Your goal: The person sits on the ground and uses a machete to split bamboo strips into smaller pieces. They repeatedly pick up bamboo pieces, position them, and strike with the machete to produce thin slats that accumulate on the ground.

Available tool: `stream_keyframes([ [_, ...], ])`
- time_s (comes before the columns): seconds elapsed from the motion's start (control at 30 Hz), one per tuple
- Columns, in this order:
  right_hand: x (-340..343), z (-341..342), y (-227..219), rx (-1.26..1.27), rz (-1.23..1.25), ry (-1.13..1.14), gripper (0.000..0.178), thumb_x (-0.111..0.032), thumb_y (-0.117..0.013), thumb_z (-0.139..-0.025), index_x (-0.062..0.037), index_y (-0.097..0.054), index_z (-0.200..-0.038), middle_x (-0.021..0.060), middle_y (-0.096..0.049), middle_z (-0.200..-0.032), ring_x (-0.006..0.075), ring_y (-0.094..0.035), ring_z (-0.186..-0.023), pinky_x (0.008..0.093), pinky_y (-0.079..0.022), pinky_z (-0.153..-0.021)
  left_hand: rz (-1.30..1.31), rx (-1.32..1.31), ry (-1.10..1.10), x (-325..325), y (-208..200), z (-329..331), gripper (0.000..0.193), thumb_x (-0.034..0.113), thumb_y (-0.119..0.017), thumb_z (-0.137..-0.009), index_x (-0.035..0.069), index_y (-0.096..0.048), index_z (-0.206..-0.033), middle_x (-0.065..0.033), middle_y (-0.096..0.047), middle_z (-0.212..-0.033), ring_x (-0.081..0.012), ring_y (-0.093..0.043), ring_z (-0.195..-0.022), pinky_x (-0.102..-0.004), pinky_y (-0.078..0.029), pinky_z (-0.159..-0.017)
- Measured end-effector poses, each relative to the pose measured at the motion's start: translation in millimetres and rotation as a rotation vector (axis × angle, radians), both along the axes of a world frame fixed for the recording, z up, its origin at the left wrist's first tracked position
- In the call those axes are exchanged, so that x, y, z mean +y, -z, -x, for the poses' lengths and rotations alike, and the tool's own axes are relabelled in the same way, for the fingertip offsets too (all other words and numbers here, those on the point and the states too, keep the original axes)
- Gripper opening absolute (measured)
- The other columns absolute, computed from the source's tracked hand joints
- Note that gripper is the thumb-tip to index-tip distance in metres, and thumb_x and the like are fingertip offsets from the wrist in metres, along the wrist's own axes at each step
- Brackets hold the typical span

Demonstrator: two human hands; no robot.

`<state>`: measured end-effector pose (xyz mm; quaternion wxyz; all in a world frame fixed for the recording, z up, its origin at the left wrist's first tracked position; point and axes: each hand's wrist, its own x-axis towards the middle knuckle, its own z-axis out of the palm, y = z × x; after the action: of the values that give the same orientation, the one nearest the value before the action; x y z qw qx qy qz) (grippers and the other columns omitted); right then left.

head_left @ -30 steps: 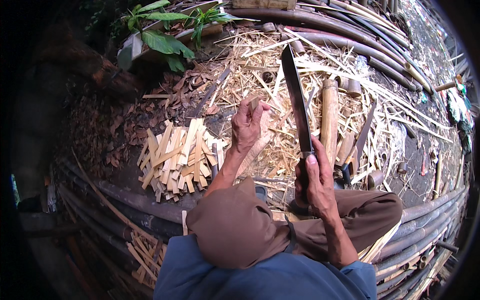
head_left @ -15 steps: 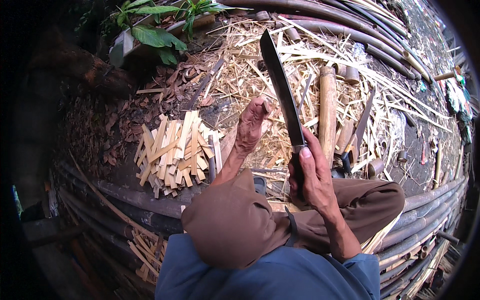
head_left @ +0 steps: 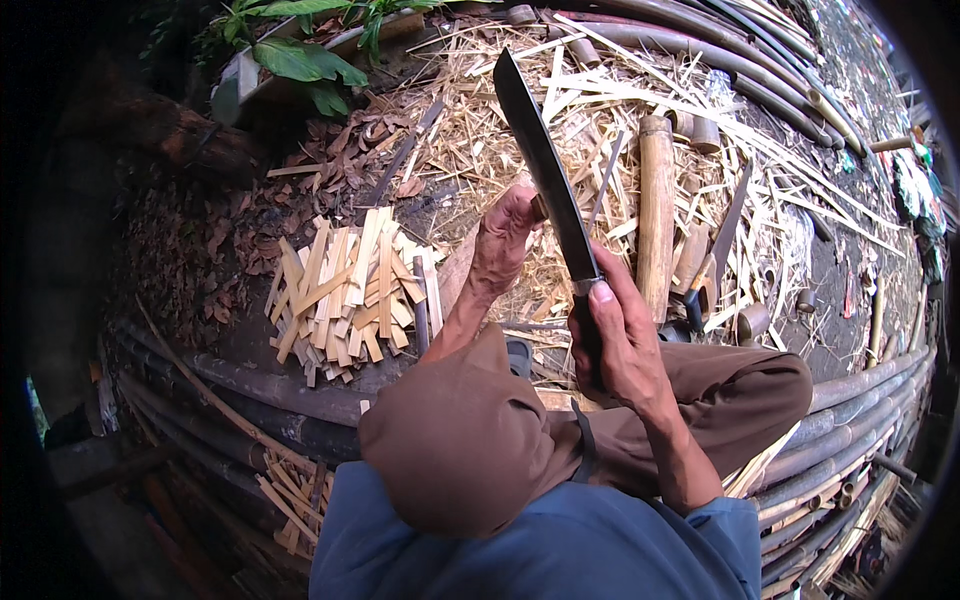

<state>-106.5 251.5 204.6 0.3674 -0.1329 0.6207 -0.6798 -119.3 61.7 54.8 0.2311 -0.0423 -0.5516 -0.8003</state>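
My right hand [head_left: 622,345] is wrapped round the handle of a machete, thumb along its top. The long dark blade [head_left: 550,170] points up and away, leaning left. Just left of the blade, my left hand [head_left: 503,240] is closed on a short piece of bamboo [head_left: 540,208], seen almost end-on and partly hidden behind the blade. Whether blade and bamboo touch, I cannot tell. Left of my left forearm lies a heap of pale split bamboo strips [head_left: 345,290].
A thick bamboo length [head_left: 655,215] and a handsaw [head_left: 722,240] lie to the right. Shavings [head_left: 470,130] cover the ground ahead. Bamboo poles [head_left: 850,420] are stacked at the near right, with more poles [head_left: 690,55] at the far side. A leafy plant [head_left: 300,62] stands far left.
The machete has swung a little to the left, closer to my left hand. My left hand has shifted slightly right, and the blade now overlaps the bamboo piece's edge.
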Motion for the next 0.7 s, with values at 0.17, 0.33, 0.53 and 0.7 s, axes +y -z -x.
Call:
stream_keyframes([
  [0.17, 0, -3, 3, 0.011, -0.026, 0.023, 0.049, -0.029, -0.041, -0.106, -0.0022, -0.037, -0.148, -0.0046, -0.041, -0.069, 0.0043, -0.039, -0.058, 0.0229, -0.034, -0.053, 0.017, -0.015, -0.011, 2, -3, 1, 0.034, 0.039, -0.046, -0.104, 0.009, -0.063, -0.104, 0.0048, -0.056, -0.089, -0.0049, -0.051, -0.085, -0.0255, -0.043, -0.080],
  [0.33, -1, -6, 0, 0.034, -0.062, 0.015, 0.048, -0.028, -0.039, -0.106, -0.0042, -0.037, -0.148, -0.0045, -0.040, -0.068, 0.0047, -0.039, -0.061, 0.0235, -0.033, -0.055, -0.023, -0.053, -0.052, 6, -12, 0, 0.029, 0.036, -0.056, -0.101, 0.008, -0.061, -0.095, 0.0050, -0.053, -0.085, -0.0049, -0.046, -0.082, -0.0240, -0.040, -0.079],
  [0.53, -2, -5, 7, 0.270, -0.121, 0.065, 0.045, -0.025, -0.043, -0.107, -0.0070, -0.039, -0.147, -0.0036, -0.040, -0.070, 0.0050, -0.035, -0.059, 0.0217, -0.032, -0.053, -0.072, -0.069, -0.032, 14, -22, 5, 0.033, 0.039, -0.054, -0.102, 0.008, -0.063, -0.096, 0.0037, -0.056, -0.085, -0.0056, -0.049, -0.082, -0.0250, -0.040, -0.077],
  [0.7, -2, -7, 10, 0.368, -0.179, 0.029, 0.042, -0.021, -0.046, -0.104, -0.0116, -0.042, -0.144, 0.0185, -0.059, -0.077, 0.0249, -0.063, -0.069, 0.0354, -0.048, -0.069, -0.043, -0.003, -0.013, 7, -31, -3, 0.024, 0.035, -0.058, -0.100, 0.012, -0.064, -0.103, 0.0063, -0.054, -0.090, -0.0057, -0.046, -0.084, -0.0264, -0.039, -0.080],
])
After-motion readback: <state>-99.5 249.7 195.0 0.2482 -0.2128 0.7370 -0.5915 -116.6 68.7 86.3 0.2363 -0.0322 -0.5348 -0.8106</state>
